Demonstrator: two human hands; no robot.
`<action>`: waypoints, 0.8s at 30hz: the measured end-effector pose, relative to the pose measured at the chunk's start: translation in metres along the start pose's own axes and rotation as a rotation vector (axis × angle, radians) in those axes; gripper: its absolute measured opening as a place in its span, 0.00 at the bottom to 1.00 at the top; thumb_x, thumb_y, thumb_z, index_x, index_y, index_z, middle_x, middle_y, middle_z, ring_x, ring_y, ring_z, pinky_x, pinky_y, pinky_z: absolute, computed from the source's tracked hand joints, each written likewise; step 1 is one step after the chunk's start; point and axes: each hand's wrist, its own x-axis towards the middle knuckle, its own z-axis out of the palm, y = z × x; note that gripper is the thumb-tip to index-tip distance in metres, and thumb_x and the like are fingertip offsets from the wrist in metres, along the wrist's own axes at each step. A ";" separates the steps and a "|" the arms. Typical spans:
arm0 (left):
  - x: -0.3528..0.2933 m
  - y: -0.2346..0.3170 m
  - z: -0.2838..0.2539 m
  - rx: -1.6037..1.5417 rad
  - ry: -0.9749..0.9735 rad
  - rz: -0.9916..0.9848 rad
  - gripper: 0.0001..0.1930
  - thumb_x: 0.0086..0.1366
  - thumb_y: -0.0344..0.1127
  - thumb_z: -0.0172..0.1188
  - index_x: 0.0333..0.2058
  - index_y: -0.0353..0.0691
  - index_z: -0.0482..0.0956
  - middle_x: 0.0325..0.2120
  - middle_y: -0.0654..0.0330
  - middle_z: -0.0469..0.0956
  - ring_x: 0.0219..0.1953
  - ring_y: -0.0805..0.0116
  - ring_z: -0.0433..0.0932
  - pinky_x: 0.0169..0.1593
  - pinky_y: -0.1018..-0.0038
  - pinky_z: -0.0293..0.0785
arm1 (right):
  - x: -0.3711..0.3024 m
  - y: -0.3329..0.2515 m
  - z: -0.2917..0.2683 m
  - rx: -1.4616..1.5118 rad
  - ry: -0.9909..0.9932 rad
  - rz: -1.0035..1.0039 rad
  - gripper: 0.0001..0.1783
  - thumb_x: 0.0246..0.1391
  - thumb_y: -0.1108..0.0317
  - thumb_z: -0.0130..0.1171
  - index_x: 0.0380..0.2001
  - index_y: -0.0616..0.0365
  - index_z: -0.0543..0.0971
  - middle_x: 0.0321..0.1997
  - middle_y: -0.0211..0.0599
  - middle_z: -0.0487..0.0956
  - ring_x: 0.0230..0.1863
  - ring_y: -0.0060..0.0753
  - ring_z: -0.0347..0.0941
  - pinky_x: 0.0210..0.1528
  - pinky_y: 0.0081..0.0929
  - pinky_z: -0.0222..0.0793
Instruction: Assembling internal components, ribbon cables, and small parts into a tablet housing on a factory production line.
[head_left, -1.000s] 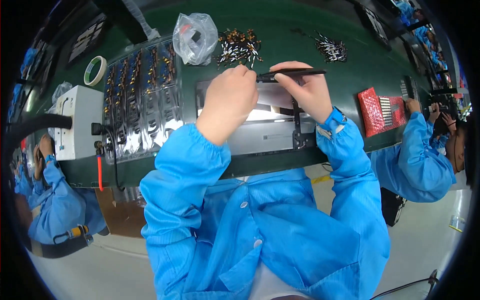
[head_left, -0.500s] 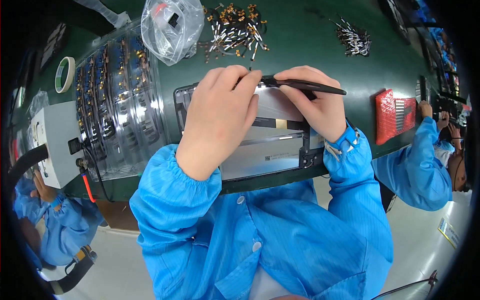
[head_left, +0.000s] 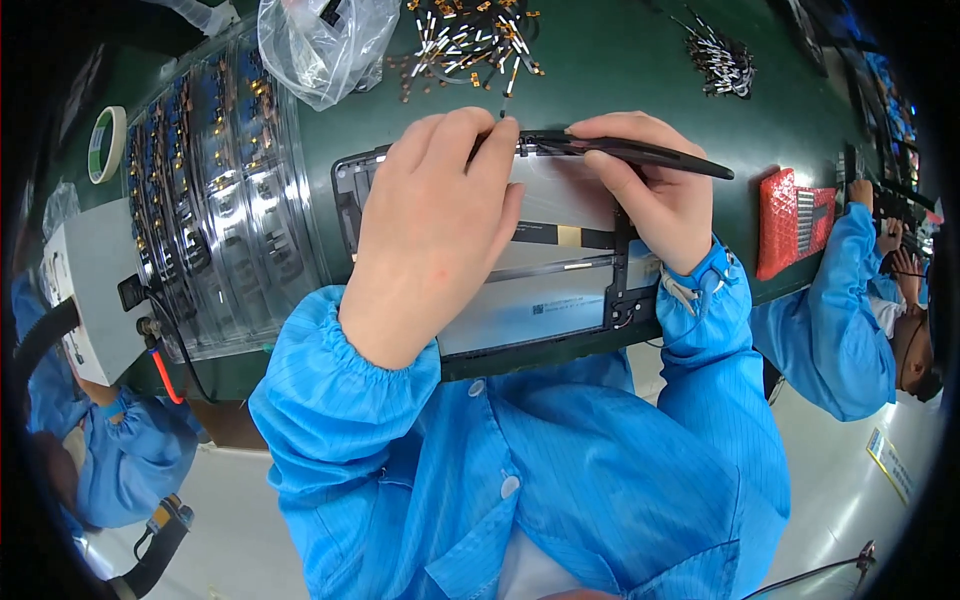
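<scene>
An opened tablet-like device (head_left: pixel 560 318), with a black frame and silver inner panels, lies in front of me. My left hand (head_left: pixel 440 200) rests over its left part, thumb and fingers drawn together at the far edge. What those fingers pinch is hidden beneath them; a thin dark strand shows just beyond the fingertips. My right hand (head_left: pixel 655 185) grips black tweezers (head_left: pixel 670 157) between thumb and fingers. Their tips point left at the device's far edge, close to my left fingertips. A blue wrist strap (head_left: pixel 708 275) with a clip circles my right wrist.
Beyond the device lie a pile of small flex cables (head_left: pixel 475 45) and a clear plastic bag (head_left: pixel 325 50). Clear trays of parts (head_left: pixel 225 210), a tape roll (head_left: pixel 107 145) and a grey box (head_left: pixel 95 290) stand left. Rightward are black cables (head_left: pixel 722 65), a red bubble-wrap pouch (head_left: pixel 777 225) and co-workers.
My right hand and the tweezers have shifted right and slightly back from the left fingertips. The left hand keeps its pinch at the far edge. The whole view has moved a little.
</scene>
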 end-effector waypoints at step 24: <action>-0.046 0.035 -0.047 0.200 -0.139 -0.132 0.28 0.46 0.37 0.63 0.49 0.45 0.68 0.54 0.50 0.58 0.57 0.45 0.54 0.55 0.51 0.57 | -0.010 0.008 -0.021 0.321 0.141 -0.351 0.06 0.53 0.70 0.44 0.29 0.62 0.68 0.40 0.47 0.71 0.40 0.33 0.68 0.43 0.29 0.65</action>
